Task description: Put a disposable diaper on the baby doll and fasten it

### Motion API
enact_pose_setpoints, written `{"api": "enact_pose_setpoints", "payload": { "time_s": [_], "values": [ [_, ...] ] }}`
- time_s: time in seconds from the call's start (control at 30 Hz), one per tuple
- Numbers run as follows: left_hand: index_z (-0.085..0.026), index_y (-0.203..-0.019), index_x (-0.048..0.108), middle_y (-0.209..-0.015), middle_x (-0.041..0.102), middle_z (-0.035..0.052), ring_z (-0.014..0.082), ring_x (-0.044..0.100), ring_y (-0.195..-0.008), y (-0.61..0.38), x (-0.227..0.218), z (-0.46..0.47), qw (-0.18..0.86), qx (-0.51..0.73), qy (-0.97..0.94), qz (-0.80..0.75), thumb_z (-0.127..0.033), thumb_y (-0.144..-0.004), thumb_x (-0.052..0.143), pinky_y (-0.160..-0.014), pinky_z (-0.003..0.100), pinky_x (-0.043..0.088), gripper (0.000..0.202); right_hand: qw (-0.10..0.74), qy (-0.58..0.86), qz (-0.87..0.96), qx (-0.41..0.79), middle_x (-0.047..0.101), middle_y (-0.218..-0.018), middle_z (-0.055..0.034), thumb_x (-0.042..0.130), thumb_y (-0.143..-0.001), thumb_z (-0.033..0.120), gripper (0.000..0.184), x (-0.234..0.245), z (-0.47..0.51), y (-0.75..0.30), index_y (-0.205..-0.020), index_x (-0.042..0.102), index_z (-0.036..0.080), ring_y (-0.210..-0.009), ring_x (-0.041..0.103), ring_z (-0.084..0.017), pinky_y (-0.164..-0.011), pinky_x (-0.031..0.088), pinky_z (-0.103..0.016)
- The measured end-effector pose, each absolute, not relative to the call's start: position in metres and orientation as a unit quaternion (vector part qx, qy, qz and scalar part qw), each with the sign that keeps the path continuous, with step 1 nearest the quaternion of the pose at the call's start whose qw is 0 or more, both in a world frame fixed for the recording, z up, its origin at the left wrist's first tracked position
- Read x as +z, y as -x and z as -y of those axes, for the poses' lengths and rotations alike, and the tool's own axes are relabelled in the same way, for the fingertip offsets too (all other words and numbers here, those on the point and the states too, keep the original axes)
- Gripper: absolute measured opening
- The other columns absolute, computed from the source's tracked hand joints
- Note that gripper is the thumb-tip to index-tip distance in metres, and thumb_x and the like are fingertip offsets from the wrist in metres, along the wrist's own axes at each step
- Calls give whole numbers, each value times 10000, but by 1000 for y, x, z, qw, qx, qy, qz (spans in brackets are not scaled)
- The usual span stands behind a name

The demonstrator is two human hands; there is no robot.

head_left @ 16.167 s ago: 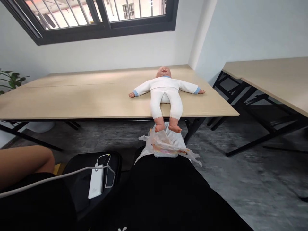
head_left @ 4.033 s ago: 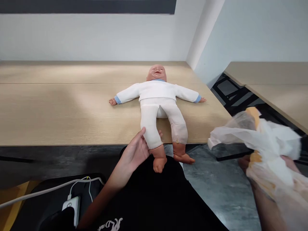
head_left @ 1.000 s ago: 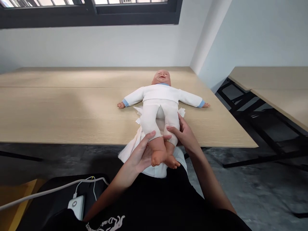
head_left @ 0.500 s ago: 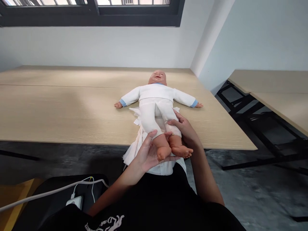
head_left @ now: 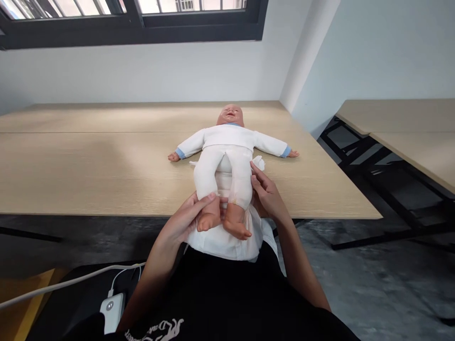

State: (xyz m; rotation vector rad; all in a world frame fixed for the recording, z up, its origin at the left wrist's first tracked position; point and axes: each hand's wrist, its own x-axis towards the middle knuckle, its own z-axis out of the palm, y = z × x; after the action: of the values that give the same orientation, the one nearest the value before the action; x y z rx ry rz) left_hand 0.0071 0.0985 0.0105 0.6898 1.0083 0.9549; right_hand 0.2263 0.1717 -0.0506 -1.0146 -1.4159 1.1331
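A baby doll in a white top with blue cuffs and white leggings lies on its back, legs toward me, its bare feet out past the table's front edge. My left hand grips the doll's lower leg on the left, thumb on top and fingertips showing between the legs. Against the outer side of the other leg rests my right hand, thumb and index finger apart; its remaining fingers are partly hidden. Beneath the legs a white diaper spreads over the edge onto my lap. One crumpled tab shows beside the hip.
The wooden table runs along a wall under a window. A white power bank with a cable lies on a black surface at lower left. Another table on a black frame stands to the right.
The doll's legs have swung to the left and parted. My left hand has moved left with one leg. My right hand's grip has loosened, and it now lies along the other leg's outer side.
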Motion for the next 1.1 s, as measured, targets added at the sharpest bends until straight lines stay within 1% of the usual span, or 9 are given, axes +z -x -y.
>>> {"api": "enact_pose_setpoints", "payload": {
  "time_s": [0.2,0.37,0.47,0.57,0.67,0.8,0.9,1.0,1.1],
  "values": [
    [-159,-1215,536,-919,749,95,206,719,-742,-1,0,-109,701,425,-342,-460,-410,-854,766,-704,311,597,496,505,408,613,450,504,-1557,-18,566,-968,572,618,-55,-172,-228,-1520,515,300,-1484,434,-248,-1292,308,-477],
    [-167,-1163,549,-1075,690,83,223,678,-977,8,-6,-119,509,479,-422,-577,-563,-738,826,-850,313,542,644,484,417,660,395,655,-1307,-89,554,-960,429,656,-57,-171,-229,-1576,414,251,-1204,618,-246,-1135,481,-488],
    [-163,-1116,548,-1103,673,94,248,653,-1065,15,-10,-130,435,485,-453,-609,-616,-720,808,-910,333,515,656,470,472,692,278,640,-1165,-110,621,-883,398,653,-60,-171,-229,-1498,486,228,-1125,588,-281,-1117,452,-551],
    [-170,-1106,567,-1062,680,80,229,657,-976,15,-12,-145,465,511,-449,-567,-640,-724,788,-845,324,523,644,461,516,688,221,555,-1205,-137,668,-815,413,567,-62,-175,-228,-1330,542,212,-1147,538,-305,-1078,469,-544],
    [-171,-1109,607,-1024,704,74,212,662,-919,10,-9,-160,503,538,-436,-517,-632,-767,755,-809,304,528,592,433,562,685,166,488,-1232,-162,681,-774,379,443,-59,-185,-229,-1142,520,192,-1181,492,-330,-1073,459,-535],
    [-153,-1065,663,-1039,729,89,233,664,-982,10,-5,-183,479,520,-493,-506,-632,-843,681,-853,307,525,528,344,574,738,82,489,-1235,-195,619,-802,307,311,-38,-214,-236,-1045,471,182,-1183,465,-364,-1075,414,-532],
    [-150,-1028,684,-1127,725,97,258,646,-1080,19,-6,-202,422,494,-550,-525,-641,-907,569,-956,339,510,518,250,537,795,132,564,-1064,-144,622,-773,288,265,-17,-244,-244,-929,427,200,-1032,527,-320,-978,451,-473],
    [-156,-1010,679,-1153,718,99,271,633,-1131,31,-10,-216,362,445,-618,-537,-578,-960,466,-1062,387,475,475,168,489,820,244,567,-929,-68,687,-716,376,367,-4,-269,-255,-891,407,216,-848,515,-243,-776,458,-366],
    [-163,-1084,661,-1203,706,103,271,631,-1174,42,-15,-222,332,374,-706,-502,-446,-957,469,-1114,413,457,364,174,445,828,294,560,-956,-48,692,-694,428,395,-4,-282,-264,-904,435,214,-855,494,-217,-739,418,-317]
  ]
}}
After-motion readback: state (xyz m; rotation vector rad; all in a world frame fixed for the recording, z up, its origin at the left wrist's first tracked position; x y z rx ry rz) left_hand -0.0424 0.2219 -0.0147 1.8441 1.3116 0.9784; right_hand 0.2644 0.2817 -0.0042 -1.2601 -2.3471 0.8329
